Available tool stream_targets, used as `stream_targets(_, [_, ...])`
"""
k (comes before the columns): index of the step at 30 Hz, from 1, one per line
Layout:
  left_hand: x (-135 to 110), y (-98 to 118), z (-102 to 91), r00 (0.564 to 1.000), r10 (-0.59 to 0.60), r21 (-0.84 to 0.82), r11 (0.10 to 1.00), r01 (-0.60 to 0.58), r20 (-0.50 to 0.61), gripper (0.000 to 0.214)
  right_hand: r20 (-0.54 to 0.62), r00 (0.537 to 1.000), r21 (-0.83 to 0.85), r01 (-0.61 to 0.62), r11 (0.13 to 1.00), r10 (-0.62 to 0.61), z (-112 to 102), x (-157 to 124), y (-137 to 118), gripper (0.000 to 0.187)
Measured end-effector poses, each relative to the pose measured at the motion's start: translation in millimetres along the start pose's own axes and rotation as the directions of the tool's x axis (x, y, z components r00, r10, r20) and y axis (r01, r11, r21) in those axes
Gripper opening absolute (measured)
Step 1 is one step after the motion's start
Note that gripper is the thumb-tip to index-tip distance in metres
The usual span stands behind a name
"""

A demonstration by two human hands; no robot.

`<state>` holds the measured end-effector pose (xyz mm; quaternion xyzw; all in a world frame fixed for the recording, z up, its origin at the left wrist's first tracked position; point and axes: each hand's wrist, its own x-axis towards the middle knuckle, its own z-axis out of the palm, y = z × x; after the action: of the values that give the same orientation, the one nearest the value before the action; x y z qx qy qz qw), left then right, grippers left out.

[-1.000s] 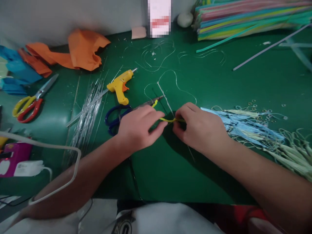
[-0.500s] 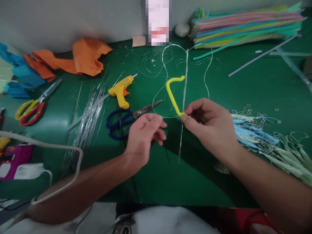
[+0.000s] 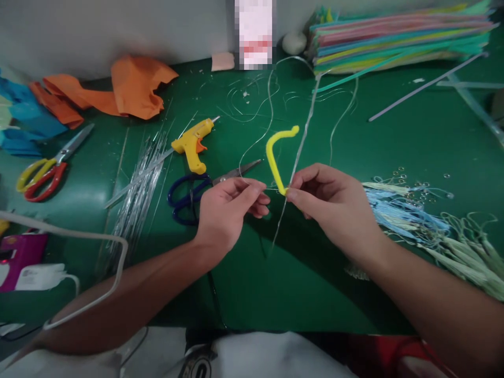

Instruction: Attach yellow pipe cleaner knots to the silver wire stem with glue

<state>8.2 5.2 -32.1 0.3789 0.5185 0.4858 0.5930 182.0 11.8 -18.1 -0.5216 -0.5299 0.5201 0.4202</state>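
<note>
My right hand [image 3: 328, 202] pinches the lower end of a bent yellow pipe cleaner [image 3: 275, 157], which arcs up and to the left above the green table [image 3: 275, 273]. A thin clear line [image 3: 299, 152] runs through the same pinch, looping up toward the back and hanging down below my fingers. My left hand [image 3: 228, 207] is just left of it, thumb and forefinger pinched on the clear line near the pipe cleaner's base.
Blue-handled scissors [image 3: 189, 191] and a yellow glue gun [image 3: 192, 144] lie behind my left hand. Clear sticks [image 3: 137, 184], red-yellow scissors [image 3: 39, 170], orange paper [image 3: 134, 86], a stack of coloured strips [image 3: 394, 37], tassels [image 3: 425, 220] and a white cable [image 3: 98, 294] surround the work area.
My hands rose from the table and parted. The pipe cleaner now stands bent upward in my right hand, and the clear line has been pulled up with it.
</note>
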Motion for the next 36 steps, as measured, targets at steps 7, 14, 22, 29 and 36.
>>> stream_targets(7, [-5,3,3.4,0.999,0.043,0.033,0.999,-0.044,0.006,0.018,0.005,0.999,0.039,-0.049,0.998,0.049,0,0,0,0.01])
stream_targets(14, [-6,7,4.8,0.986,0.163,0.033,0.986,-0.164,0.015,0.013,0.082,0.989,0.192,-0.136,0.972,0.122,-4,3,7,0.009])
stream_targets(22, [-8,12,7.8,0.978,0.21,0.124,0.971,-0.207,-0.013,0.013,0.122,0.984,0.234,-0.158,0.959,0.133,-4,3,9,0.01])
stream_targets(29, [-8,12,7.5,0.971,0.238,0.139,0.962,-0.236,0.007,0.01,0.13,0.983,0.253,-0.159,0.954,0.13,-4,2,9,0.011])
stream_targets(36, [-8,12,7.4,0.959,0.282,0.191,0.941,-0.279,0.011,0.009,0.122,0.985,0.232,-0.151,0.961,0.125,-5,1,11,0.006])
